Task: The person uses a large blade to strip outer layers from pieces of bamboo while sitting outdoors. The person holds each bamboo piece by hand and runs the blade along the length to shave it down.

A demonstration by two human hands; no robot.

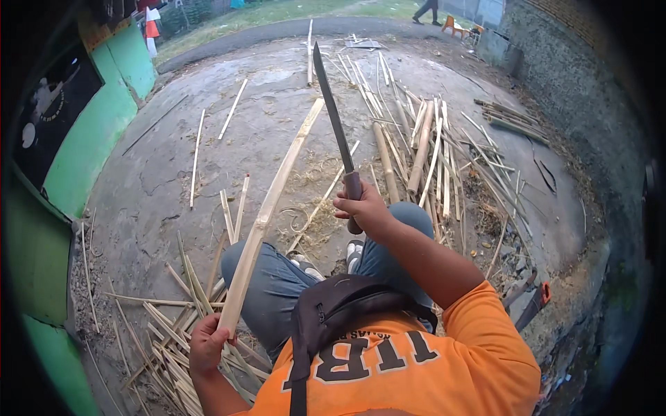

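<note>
My left hand [209, 341] is closed round the lower end of a long, pale split bamboo strip [258, 225]. The strip slants up and away to the right, passing over my left knee. In my right hand [368, 211] I grip the brown handle of a machete [338, 114], above my right knee. Its long dark blade points up and away, tilted slightly left. Blade and bamboo strip are apart. Curly bamboo shavings [312, 208] lie on the ground beyond my knees.
Split bamboo strips [170, 360] are heaped at my left. More poles and strips [423, 145] lie ahead to the right. A saw with an orange handle [534, 305] rests at my right. A green wall [90, 139] and a grey wall [555, 76] flank the concrete. A person walks far off.
</note>
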